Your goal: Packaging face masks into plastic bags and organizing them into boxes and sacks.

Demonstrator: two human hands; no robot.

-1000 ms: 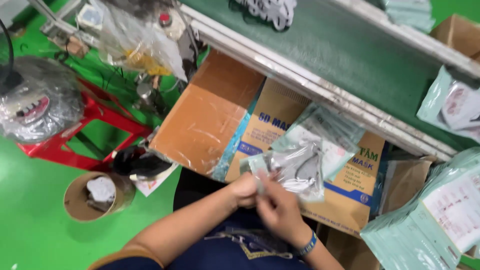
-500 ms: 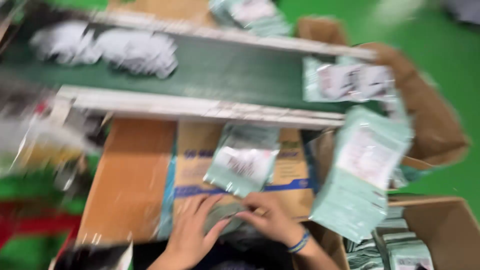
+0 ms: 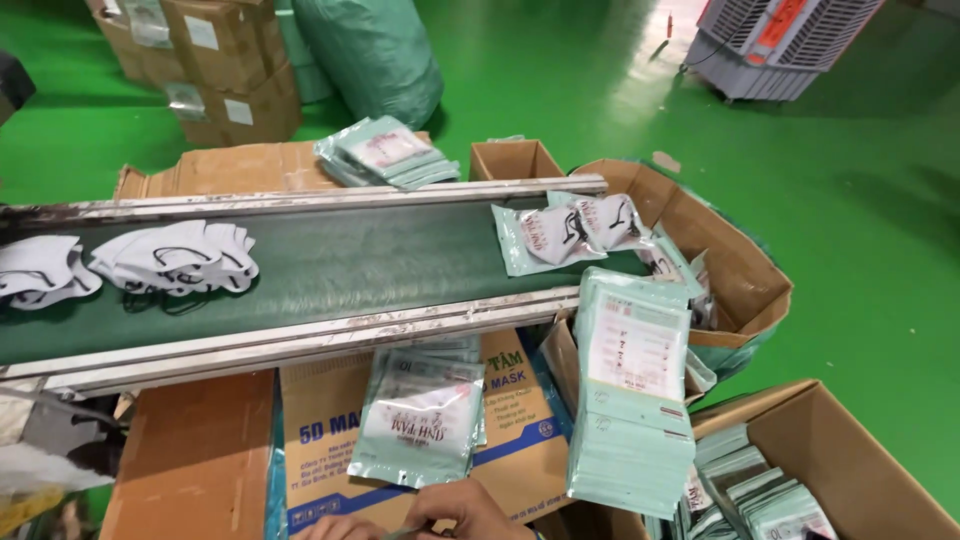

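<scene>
From where I watch, both hands sit at the very bottom edge of the view, mostly cut off: the right hand (image 3: 468, 508) shows its back and knuckles, curled over something thin and pale that pokes out between it and the left hand (image 3: 328, 528), of which I see only a sliver. I cannot tell how tightly either hand is closed or exactly what that thin thing is. The nearest item is the mint-green mask packet (image 3: 422, 422) lying on the printed cardboard box (image 3: 520, 440), directly above the right hand in the view, so straight ahead of it and just beside its knuckles. The packet's long axis runs away from me toward the conveyor belt (image 3: 330, 265), tilted slightly to the right at its far end. The right hand is clearly the nearer of the two; the left lies further off to the side. To the right of the packet, a tall stack of packets (image 3: 632, 400) stands close by. Farther on the belt lie white masks (image 3: 175, 258) on the left and two filled pouches (image 3: 570, 232) toward the right end.
</scene>
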